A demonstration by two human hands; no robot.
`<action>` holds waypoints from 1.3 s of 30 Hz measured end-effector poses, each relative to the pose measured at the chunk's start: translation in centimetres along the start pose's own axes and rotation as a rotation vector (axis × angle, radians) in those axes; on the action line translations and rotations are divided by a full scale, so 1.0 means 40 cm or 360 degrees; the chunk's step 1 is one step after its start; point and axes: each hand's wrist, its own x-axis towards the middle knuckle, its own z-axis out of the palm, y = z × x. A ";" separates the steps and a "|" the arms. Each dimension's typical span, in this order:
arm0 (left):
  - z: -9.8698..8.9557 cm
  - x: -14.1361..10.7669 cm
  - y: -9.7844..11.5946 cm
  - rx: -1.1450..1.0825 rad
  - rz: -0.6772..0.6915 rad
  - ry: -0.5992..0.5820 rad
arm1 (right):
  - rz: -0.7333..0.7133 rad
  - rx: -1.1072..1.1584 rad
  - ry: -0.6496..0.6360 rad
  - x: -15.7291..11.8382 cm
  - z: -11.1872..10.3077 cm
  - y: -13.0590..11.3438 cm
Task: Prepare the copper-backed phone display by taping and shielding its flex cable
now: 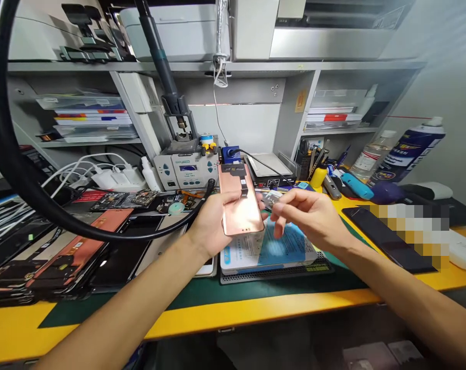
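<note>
My left hand (pixel 211 218) is wrapped round the edges of a pink phone panel (pixel 240 208), its shiny copper-coloured surface facing up and dark parts near its far end. Just right of the panel, my right hand (pixel 305 213) pinches a small silvery piece (pixel 272 198) between thumb and finger; its details are too small to tell. Beneath both hands lies a blue and white box (pixel 271 254) on a dark perforated mat.
Phone panels and screens (pixel 120 252) cover the left of the table (pixel 202 321). A soldering station (pixel 186 169) stands behind. A black cable (pixel 101 231) loops across the left. Bottles, tools and a spray can (pixel 408 149) are at the right.
</note>
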 end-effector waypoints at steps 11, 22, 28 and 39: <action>0.013 0.078 -0.043 0.0046 0.0180 -0.0016 | 0.0304 0.0038 -0.0077 -0.024 0.025 0.035; -0.008 0.068 -0.033 -0.0099 -0.0036 0.0095 | 0.0727 -0.0066 0.0026 -0.017 0.032 0.029; 0.003 0.066 -0.036 -0.0072 0.0140 0.0203 | 0.0848 -0.0052 0.0029 -0.016 0.031 0.022; 0.014 0.060 -0.046 -0.0151 0.0289 0.0342 | 0.0793 -0.0151 0.0031 -0.023 0.040 0.029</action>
